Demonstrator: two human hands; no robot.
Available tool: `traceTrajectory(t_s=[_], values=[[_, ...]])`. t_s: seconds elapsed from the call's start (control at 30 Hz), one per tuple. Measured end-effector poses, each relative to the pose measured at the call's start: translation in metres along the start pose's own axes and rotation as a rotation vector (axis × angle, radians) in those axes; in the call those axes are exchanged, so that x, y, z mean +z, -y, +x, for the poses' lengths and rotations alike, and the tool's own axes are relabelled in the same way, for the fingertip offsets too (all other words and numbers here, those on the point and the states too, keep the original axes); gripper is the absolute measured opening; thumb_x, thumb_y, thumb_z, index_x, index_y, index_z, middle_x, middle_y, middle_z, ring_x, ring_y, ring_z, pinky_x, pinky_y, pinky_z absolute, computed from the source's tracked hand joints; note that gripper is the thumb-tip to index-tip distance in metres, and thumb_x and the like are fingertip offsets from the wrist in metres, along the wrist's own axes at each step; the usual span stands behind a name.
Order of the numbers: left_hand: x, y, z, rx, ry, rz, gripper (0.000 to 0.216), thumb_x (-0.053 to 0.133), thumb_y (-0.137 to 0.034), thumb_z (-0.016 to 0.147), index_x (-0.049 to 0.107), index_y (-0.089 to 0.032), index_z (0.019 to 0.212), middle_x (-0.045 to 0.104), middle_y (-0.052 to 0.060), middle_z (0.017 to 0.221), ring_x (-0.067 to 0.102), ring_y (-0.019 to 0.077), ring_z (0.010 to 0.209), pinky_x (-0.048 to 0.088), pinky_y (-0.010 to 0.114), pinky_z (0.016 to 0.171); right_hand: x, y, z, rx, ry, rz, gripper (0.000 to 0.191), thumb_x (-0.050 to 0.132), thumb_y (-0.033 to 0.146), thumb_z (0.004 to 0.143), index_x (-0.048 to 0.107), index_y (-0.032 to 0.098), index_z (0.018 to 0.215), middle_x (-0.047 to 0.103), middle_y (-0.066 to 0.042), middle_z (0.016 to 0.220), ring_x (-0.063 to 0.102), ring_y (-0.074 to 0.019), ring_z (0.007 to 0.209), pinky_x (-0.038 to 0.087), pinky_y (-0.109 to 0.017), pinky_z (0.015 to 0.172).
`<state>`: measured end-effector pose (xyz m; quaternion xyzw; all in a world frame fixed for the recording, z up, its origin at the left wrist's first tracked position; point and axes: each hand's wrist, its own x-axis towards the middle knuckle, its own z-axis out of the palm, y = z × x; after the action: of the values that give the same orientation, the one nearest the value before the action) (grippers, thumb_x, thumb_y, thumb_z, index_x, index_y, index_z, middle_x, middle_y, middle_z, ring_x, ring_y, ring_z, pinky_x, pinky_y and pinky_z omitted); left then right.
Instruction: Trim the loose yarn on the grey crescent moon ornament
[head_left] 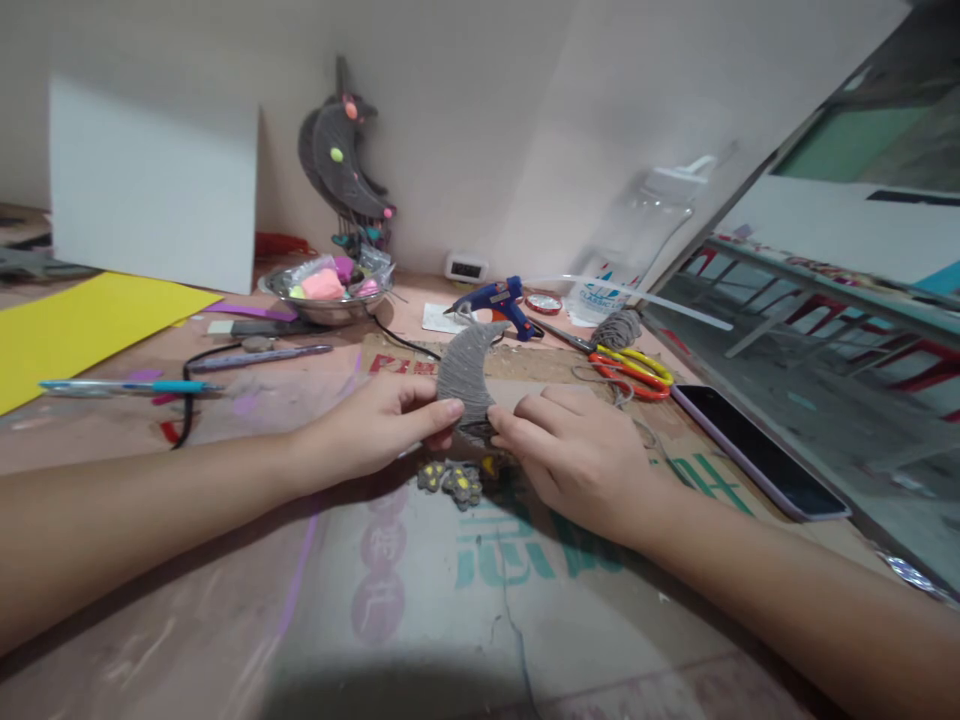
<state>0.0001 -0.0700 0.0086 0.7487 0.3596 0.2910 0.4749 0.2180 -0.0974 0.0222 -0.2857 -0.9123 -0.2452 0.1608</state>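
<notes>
A grey crescent moon wrapped in yarn (463,372) stands between my hands above the cardboard. My left hand (390,420) pinches its lower left side between thumb and fingers. At its lower right edge, the closed fingers of my right hand (577,445) grip the moon too. Small grey flower shapes with yellow spots (452,481) lie on the cardboard (450,620) just below it. The moon's lowest part is partly hidden by my fingers.
Behind the moon lie a blue glue gun (491,300), orange-and-yellow scissors (634,370) and a grey yarn ball (616,328). A phone (761,450) rests at right. A metal bowl (330,308) holds coloured lumps; pens (127,387) and yellow paper (90,325) lie left.
</notes>
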Motion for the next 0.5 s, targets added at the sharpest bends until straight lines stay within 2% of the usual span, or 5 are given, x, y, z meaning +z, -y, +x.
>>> traceTrajectory(t_s=[0.27, 0.5], values=[[-0.0003, -0.0015, -0.0001, 0.008, 0.024, 0.014, 0.034, 0.046, -0.035, 0.086, 0.054, -0.014, 0.062, 0.053, -0.003, 0.057, 0.044, 0.0078, 0.051, 0.033, 0.019, 0.049, 0.0065, 0.0003, -0.0029, 0.051, -0.023, 0.046, 0.015, 0.049, 0.019, 0.086, 0.061, 0.016, 0.095, 0.057, -0.002, 0.069, 0.045, -0.0145, 0.061, 0.030, -0.027, 0.055], [-0.0003, -0.0039, -0.0006, -0.065, 0.013, -0.050, 0.034, 0.047, -0.038, 0.086, 0.056, -0.013, 0.064, 0.055, -0.002, 0.059, 0.045, 0.0078, 0.051, 0.033, 0.019, 0.049, 0.0073, -0.0007, -0.0050, 0.118, -0.041, 0.155, 0.018, 0.045, 0.023, 0.089, 0.059, 0.013, 0.095, 0.058, -0.004, 0.072, 0.049, -0.0146, 0.064, 0.033, -0.027, 0.057]])
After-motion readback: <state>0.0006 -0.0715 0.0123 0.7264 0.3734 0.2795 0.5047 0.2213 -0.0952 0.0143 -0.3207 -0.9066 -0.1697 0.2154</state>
